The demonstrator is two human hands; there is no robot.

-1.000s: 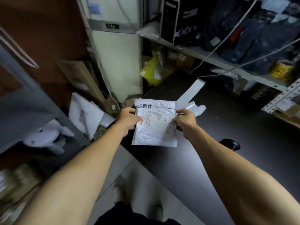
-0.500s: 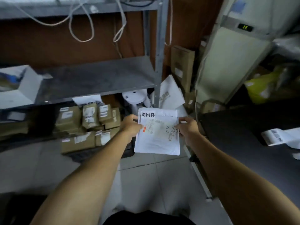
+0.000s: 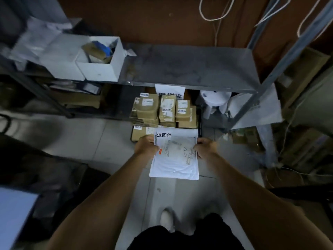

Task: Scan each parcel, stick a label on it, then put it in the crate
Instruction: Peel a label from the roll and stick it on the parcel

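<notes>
The person holds a white padded parcel [image 3: 174, 157] in front of the body, above the grey tiled floor [image 3: 100, 139]. The left hand [image 3: 146, 147] grips the parcel's left edge, with the thumb lying over the front face near a small orange mark. The right hand [image 3: 205, 147] holds the right edge, the fingers curled round it and the thumb pinching on the printed shipping label [image 3: 177, 148]. So the grip of both hands is closed on the same parcel, one on each side. A white sticker with three black Chinese characters [image 3: 164, 135] sits at the parcel's top left corner. The lower half of the parcel hangs free and is a little wrinkled.

Just beyond the parcel, on the floor under a grey metal shelf [image 3: 189, 67], a black crate [image 3: 199, 121] holds several brown cardboard parcels [image 3: 162, 110] packed side by side, most with small white stickers. The parcel's top edge overlaps the crate's near side in the view; it is probably above it and not inside, but I cannot tell surely. A white paper sign [image 3: 169, 91] hangs from the shelf edge over the crate. An open white box [image 3: 100, 60] stands on the shelf at the left. A white stool [image 3: 215, 99] stands right of the crate.
</notes>
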